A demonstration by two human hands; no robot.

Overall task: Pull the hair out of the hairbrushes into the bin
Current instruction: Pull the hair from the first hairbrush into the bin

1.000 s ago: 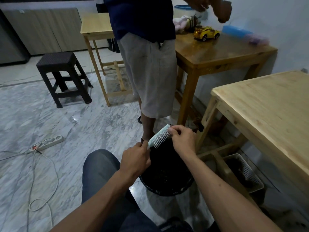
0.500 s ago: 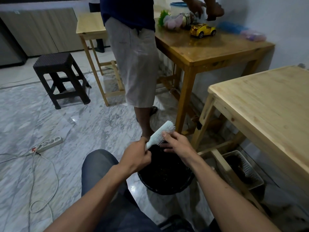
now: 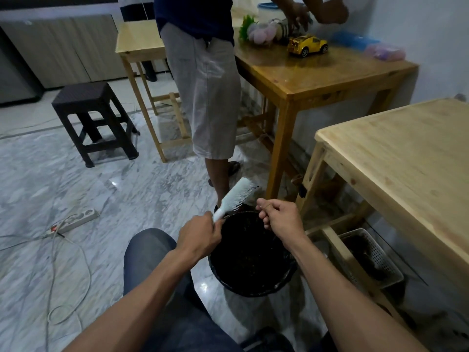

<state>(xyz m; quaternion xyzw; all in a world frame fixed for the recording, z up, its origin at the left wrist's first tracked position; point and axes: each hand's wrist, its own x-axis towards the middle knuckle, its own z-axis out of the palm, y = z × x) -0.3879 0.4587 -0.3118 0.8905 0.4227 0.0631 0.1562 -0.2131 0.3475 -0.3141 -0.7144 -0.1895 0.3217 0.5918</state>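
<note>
Head view. Left hand: fist closed round the handle of a white hairbrush, which tilts up and to the right, bristles facing right, its head above the far rim of the bin. Right hand: fingers curled, thumb and forefinger pinched together just right of the bristles, clear of the brush; whether any hair sits in the pinch is too fine to tell. Black bin: on the marble floor, directly below both hands, dark inside. Pale wooden desk: right, bare top. White basket: beneath it. Second person: standing beyond the bin at a brown desk bearing a yellow toy car.
</note>
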